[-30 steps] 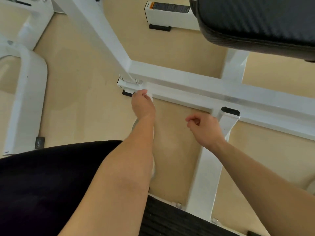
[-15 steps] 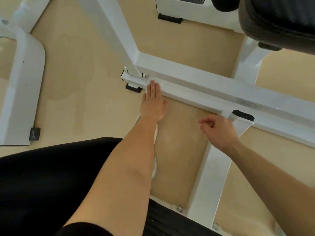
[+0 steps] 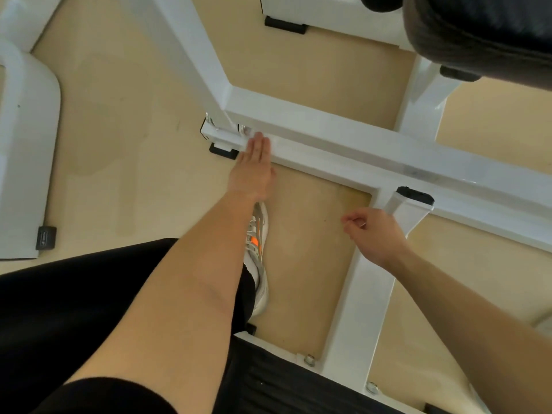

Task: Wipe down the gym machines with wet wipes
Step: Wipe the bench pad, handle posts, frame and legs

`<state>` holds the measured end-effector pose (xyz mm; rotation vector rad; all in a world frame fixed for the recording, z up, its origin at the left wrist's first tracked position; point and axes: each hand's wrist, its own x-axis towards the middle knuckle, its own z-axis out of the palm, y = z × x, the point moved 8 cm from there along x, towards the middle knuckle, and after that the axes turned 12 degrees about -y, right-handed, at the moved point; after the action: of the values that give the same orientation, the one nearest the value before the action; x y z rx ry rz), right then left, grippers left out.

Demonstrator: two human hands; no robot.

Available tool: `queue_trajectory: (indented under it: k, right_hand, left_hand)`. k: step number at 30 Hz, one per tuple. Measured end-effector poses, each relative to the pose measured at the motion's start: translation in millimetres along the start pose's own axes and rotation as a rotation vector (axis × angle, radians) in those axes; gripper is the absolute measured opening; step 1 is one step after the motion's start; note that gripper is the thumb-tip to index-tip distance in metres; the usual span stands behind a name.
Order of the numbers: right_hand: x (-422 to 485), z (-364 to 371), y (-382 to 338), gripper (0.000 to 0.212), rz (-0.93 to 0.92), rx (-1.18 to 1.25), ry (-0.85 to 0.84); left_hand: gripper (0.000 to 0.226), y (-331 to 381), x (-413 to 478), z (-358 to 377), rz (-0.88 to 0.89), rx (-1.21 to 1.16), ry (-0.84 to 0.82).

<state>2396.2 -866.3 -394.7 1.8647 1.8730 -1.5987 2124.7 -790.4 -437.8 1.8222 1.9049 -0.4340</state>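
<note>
Fingers (image 3: pixel 260 142) of left hand (image 3: pixel 254 173) stay flat on frame (image 3: pixel 334 138).

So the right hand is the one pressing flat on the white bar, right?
Not quite. It is the left hand that presses flat on the white bar, with its fingers straight. The right hand is loosely curled beside the post and is not on that bar. The head view shows this.

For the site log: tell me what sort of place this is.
Most likely a gym: a white machine frame stands on a beige floor, with a black padded seat above it and a ribbed black footplate near the person.
</note>
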Motion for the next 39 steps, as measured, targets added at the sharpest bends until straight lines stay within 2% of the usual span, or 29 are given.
queue_trajectory:
  k: [3, 15, 21, 25, 29, 39]
  right_hand:
    - [-4, 1, 2, 0.024, 0.003, -0.006, 0.003]
    - [-39, -12, 41, 0.023, 0.075, -0.026, 0.033]
    - [-56, -21, 64, 0.024, 0.129, 0.003, 0.051]
    - [-51, -15, 51, 0.025, 0.111, -0.003, 0.043]
    - [-36, -8, 21, 0.024, 0.041, -0.040, 0.029]
    - [-18, -4, -1, 0.028, 0.014, -0.045, 0.008]
  left_hand:
    - [0.069, 2, -1, 0, -0.030, 0.007, -0.025]
    - [0.071, 168, -24, 26, 0.315, 0.073, -0.134]
    - [0.072, 210, -31, 34, 0.417, 0.160, -0.158]
    - [0.075, 208, -32, 33, 0.491, 0.191, -0.174]
    - [0.074, 163, -24, 24, 0.406, 0.090, -0.126]
    - [0.076, 8, 5, -3, -0.075, 0.015, 0.040]
